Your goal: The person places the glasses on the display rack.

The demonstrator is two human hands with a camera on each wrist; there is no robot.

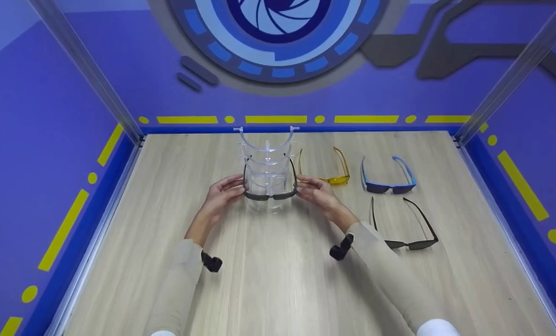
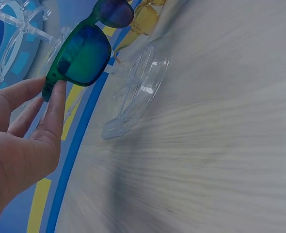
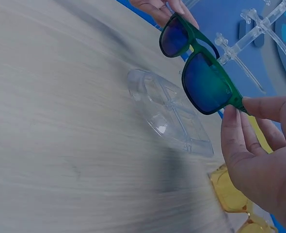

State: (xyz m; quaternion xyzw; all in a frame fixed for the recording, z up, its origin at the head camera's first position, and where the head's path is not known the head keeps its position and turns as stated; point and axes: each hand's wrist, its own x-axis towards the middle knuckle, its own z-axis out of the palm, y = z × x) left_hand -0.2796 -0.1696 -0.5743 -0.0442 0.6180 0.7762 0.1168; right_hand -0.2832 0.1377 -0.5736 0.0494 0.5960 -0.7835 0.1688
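A pair of green-framed sunglasses (image 2: 87,54) with dark mirrored lenses is held level at a clear plastic display stand (image 1: 267,149), lenses facing the person. My left hand (image 1: 223,193) pinches one front corner between thumb and fingers. At the opposite corner my right hand (image 1: 320,196) pinches the frame the same way; the right wrist view shows thumb and fingertips at the hinge. The temples reach back on either side of the stand's post. Below the glasses the stand's curved clear base (image 3: 169,114) rests on the table.
Yellow glasses (image 1: 338,179) lie just right of the stand. Blue-framed sunglasses (image 1: 390,188) sit farther right, and black sunglasses (image 1: 422,244) lie nearer, partly behind the right sleeve. Blue panels (image 1: 40,140) with metal posts border the wooden table (image 1: 278,289).
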